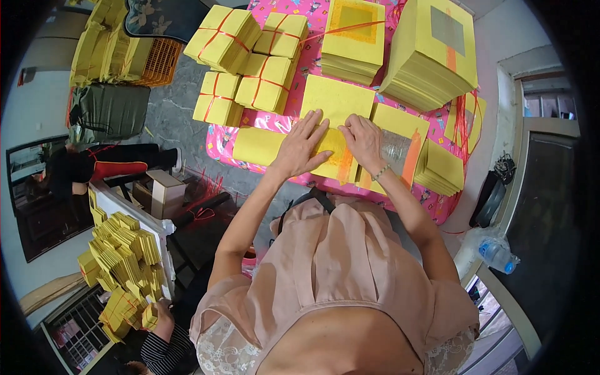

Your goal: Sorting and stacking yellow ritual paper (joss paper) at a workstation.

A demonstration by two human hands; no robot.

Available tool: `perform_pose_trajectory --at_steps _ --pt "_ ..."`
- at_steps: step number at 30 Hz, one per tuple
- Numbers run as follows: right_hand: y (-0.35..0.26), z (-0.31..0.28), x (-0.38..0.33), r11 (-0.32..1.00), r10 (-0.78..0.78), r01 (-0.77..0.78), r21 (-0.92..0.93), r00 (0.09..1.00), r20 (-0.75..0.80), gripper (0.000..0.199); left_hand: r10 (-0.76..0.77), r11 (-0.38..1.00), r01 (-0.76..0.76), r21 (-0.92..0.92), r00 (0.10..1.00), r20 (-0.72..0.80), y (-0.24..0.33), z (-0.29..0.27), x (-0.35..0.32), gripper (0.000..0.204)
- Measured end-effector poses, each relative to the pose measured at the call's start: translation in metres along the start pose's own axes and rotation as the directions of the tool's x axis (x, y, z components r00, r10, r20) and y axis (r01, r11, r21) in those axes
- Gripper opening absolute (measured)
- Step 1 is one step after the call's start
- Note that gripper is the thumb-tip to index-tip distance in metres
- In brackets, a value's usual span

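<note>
While the left hand [303,145] lies flat with fingers spread on the yellow paper roll [275,147], seemingly to keep it from springing open, the right hand [362,140] curls loosely over the roll's far end, gripping nothing firmly. It rests at the near edge of the pink surface [220,140], before red-string-tied bundles [249,57] and tall loose yellow stacks [431,53].

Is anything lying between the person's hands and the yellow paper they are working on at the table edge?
Nothing visible does. The left hand lies flat on the yellow paper sheets, and the right hand presses the same sheets beside it, on the pink table.
</note>
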State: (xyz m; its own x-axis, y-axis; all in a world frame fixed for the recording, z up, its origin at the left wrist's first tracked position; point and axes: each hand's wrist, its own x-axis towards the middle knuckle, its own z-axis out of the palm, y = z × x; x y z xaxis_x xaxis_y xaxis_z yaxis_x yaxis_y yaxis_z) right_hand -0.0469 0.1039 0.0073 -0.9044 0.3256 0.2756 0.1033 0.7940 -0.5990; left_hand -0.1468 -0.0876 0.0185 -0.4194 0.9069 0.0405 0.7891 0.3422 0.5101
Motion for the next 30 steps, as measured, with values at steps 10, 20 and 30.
perform_pose_trajectory --at_steps 10,20,30 --pt "-0.007 -0.004 0.008 0.993 0.117 -0.118 0.019 0.992 0.054 0.029 -0.038 0.996 0.038 0.079 0.999 -0.003 -0.005 -0.001 -0.005 0.079" --pt "0.011 -0.015 -0.01 0.951 0.181 -0.198 0.238 0.979 0.091 0.02 -0.05 0.995 0.048 0.092 0.999 0.018 -0.005 -0.001 -0.006 0.071" --pt "0.008 -0.029 -0.001 0.973 0.171 -0.197 0.123 0.965 0.197 0.031 -0.075 0.993 0.072 0.089 0.996 0.039 -0.006 -0.007 -0.004 0.065"
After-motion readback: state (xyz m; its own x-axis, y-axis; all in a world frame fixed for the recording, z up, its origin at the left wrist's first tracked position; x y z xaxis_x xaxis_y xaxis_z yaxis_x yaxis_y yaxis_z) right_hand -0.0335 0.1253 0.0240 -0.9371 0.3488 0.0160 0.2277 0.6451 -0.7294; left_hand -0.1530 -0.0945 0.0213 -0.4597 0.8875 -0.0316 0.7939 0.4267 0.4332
